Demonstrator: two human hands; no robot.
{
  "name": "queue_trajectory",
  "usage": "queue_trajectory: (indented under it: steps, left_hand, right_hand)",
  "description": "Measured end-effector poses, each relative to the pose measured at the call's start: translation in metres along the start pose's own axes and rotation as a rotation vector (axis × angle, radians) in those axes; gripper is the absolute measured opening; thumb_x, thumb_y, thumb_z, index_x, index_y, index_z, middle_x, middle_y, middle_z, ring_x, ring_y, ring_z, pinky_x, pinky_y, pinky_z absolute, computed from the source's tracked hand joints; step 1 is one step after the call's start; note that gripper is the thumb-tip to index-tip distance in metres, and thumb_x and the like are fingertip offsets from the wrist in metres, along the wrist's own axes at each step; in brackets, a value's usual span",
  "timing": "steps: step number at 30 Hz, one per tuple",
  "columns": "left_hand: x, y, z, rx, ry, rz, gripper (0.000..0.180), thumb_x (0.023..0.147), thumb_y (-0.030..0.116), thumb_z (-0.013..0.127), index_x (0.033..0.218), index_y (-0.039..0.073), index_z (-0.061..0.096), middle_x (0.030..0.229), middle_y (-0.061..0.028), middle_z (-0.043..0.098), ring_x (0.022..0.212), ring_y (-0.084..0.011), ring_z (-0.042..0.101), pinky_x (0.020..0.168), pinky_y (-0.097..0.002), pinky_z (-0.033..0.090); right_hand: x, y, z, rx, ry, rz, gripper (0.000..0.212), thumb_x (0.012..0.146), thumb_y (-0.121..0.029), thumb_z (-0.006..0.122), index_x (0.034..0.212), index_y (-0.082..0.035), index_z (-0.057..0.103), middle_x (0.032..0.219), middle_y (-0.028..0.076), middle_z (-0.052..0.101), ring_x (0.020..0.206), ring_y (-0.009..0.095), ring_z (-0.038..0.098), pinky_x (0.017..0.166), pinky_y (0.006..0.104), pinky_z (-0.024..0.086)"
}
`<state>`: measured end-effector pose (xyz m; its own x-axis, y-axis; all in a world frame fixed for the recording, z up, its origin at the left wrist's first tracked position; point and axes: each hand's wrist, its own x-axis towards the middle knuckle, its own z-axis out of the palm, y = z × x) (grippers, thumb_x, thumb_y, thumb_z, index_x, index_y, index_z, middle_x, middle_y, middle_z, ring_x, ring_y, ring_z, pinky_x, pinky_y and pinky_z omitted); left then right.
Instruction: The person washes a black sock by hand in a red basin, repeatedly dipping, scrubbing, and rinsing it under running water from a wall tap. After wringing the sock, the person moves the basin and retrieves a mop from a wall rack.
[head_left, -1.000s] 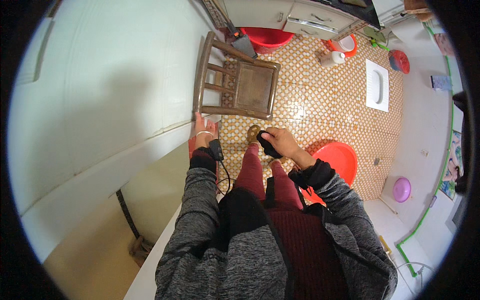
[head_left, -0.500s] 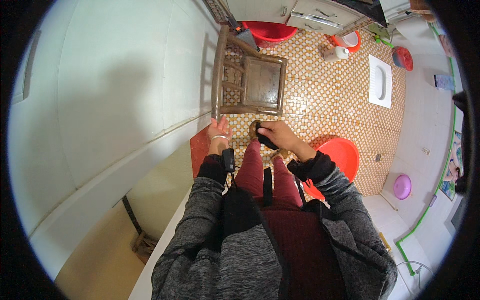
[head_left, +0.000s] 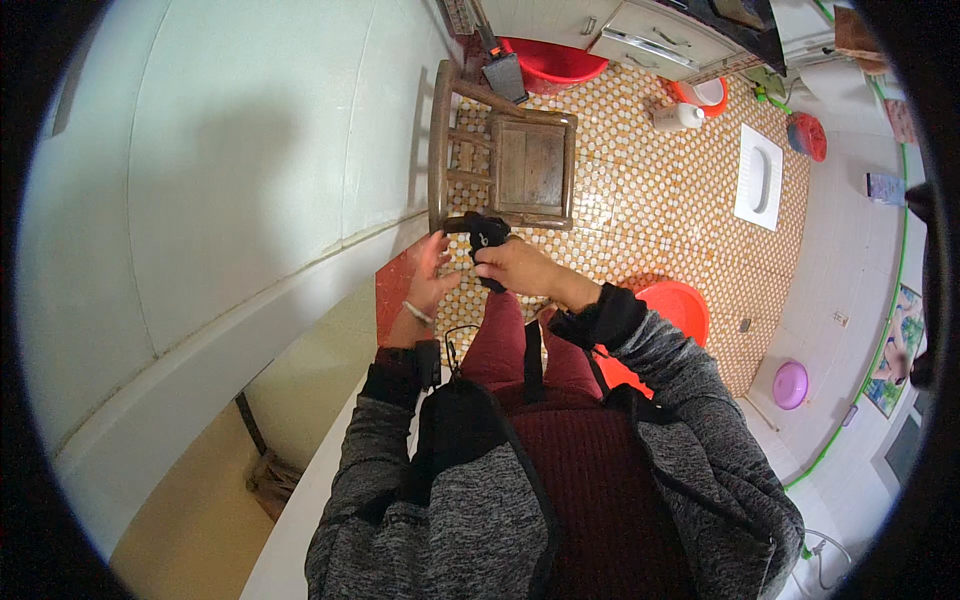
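Note:
My right hand (head_left: 527, 270) is closed on a bunched black cloth (head_left: 489, 238), which hangs over the near side of the wooden chair (head_left: 532, 170). Whether the cloth touches the chair I cannot tell. To its left, my left hand (head_left: 428, 278) is open with fingers apart and nothing in it, slightly blurred by motion. It is beside the near end of the chair's back, and a light bracelet circles its wrist. The chair stands against the white wall on the left, its brown seat facing up. Part of the cloth is hidden by my right fingers.
A large red basin (head_left: 672, 318) sits on the tiled floor at my right. Beyond the chair are a dustpan (head_left: 505, 76), another red basin (head_left: 553, 62) and a white bottle (head_left: 678, 117). A squat toilet (head_left: 759, 177) is set in the floor farther right.
My right hand has moved left with the black cloth, from above my foot toward the chair's near side. The left hand has turned and shifted slightly, its fingers still apart.

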<state>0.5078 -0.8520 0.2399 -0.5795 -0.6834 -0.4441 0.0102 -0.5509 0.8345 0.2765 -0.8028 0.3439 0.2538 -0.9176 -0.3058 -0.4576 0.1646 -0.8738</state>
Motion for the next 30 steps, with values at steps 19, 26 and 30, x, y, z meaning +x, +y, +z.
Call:
queue_trajectory:
  steps: [19,26,30]
  left_hand:
    - [0.037,0.042,0.003,1.145,0.292,0.176,0.049,0.07,0.012,0.074,0.115,0.005,0.056,0.113,-0.014,0.059,0.103,-0.032,0.056,0.087,-0.0391,0.046]
    - [0.056,0.009,-0.003,1.421,0.24,0.117,0.052,0.066,0.017,0.074,0.114,0.009,0.058,0.12,-0.0192,0.051,0.114,-0.037,0.046,0.098,-0.0431,0.038]
    - [0.066,0.019,0.0,1.483,0.178,-0.036,0.041,0.071,0.019,0.072,0.11,0.011,0.062,0.12,-0.0169,0.054,0.12,-0.0343,0.043,0.101,-0.0425,0.036]
  right_hand:
    - [0.037,0.104,-0.021,0.373,0.303,0.488,0.033,0.091,-0.021,0.055,0.117,-0.002,0.057,0.089,0.007,0.065,0.077,0.013,0.059,0.07,0.0276,0.049]
    - [-0.105,0.181,-0.016,0.496,0.437,0.683,0.037,0.086,-0.023,0.059,0.117,-0.002,0.057,0.083,0.007,0.067,0.064,0.013,0.061,0.059,0.0274,0.051]
    - [-0.221,0.19,-0.026,0.54,0.527,0.883,0.037,0.087,-0.023,0.057,0.117,-0.003,0.055,0.093,0.011,0.066,0.075,0.017,0.064,0.056,0.0306,0.052]
